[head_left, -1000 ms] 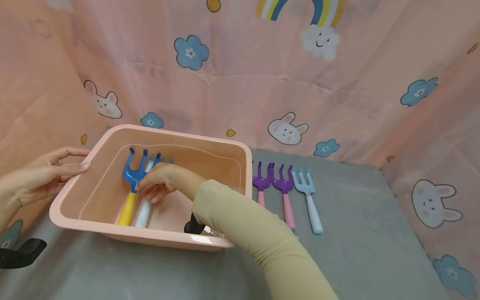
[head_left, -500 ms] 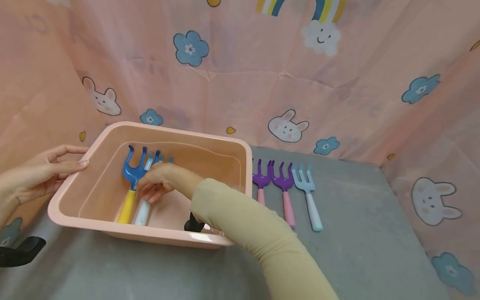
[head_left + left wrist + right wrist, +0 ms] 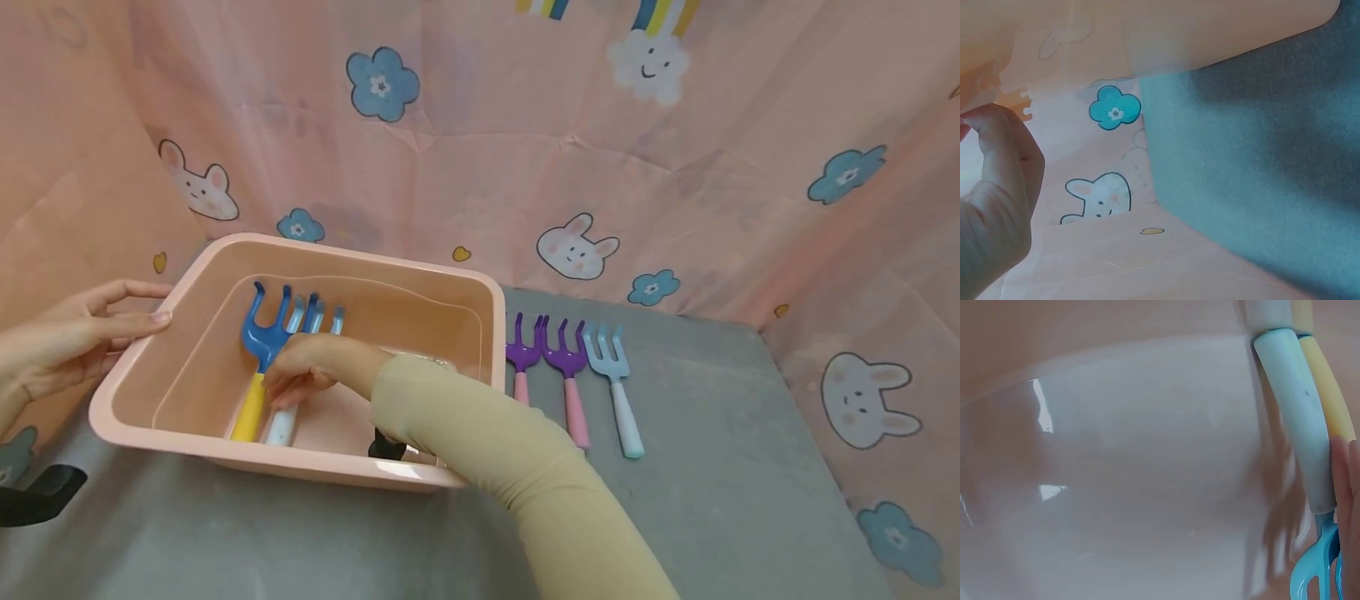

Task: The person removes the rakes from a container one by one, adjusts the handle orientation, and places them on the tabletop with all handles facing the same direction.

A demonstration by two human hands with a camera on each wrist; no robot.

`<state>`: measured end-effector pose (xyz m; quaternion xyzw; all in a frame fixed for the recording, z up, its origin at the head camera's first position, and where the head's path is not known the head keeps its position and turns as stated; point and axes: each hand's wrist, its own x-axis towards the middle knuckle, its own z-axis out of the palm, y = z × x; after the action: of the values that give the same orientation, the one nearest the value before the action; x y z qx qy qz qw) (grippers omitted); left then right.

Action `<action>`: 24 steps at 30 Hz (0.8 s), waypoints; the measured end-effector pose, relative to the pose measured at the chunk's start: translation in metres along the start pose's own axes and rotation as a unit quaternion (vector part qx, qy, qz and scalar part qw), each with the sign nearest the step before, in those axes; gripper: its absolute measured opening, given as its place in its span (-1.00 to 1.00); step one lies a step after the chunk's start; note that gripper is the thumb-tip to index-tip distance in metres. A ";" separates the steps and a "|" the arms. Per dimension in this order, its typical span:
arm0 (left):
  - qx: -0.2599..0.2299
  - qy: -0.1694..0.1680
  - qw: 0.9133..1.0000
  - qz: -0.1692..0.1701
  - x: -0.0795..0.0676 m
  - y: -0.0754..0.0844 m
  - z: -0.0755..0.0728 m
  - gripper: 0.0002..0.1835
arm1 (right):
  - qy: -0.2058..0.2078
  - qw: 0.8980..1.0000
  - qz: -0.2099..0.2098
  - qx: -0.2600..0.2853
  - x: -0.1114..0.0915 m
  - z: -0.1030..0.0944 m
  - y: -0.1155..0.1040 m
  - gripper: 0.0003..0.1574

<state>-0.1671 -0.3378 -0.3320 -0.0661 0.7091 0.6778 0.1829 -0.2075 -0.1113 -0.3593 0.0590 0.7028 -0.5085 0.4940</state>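
Pink cartoon-print cloth [image 3: 465, 167] is hanging behind a grey tabletop [image 3: 720, 442]. Step in hand, prob.: arranging forks in the pale-pink plastic tub [image 3: 300, 453], centre-left; next move likely calls for care not to knock them. R hand [image 3: 303, 365] is reaching in, fingers part-curled, by the blue-headed, yellow-handled fork [image 3: 265, 343] & light-blue, white-handled fork [image 3: 281, 427]; can't tell if gripping. L hand [image 3: 78, 329] is pinching tub's left rim.
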 end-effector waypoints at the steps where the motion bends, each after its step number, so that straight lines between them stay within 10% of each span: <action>1: 0.002 0.000 1.000 0.000 0.000 0.001 0.000 -0.70 | -0.001 1.000 -0.003 0.005 0.000 0.001 0.000 -0.76; 12: 0.003 0.002 1.000 0.007 -0.004 0.004 0.000 -0.67 | 0.011 0.999 0.024 0.025 0.008 0.014 0.000 -0.70; 24: 0.055 0.000 0.999 -0.002 -0.001 0.005 0.003 -0.68 | 0.122 0.992 0.008 -0.011 0.014 0.020 0.003 -0.62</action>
<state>-0.1679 -0.3347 -0.3269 -0.0571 0.7449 0.6377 0.1875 -0.2003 -0.1312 -0.3712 0.1214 0.7629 -0.4857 0.4091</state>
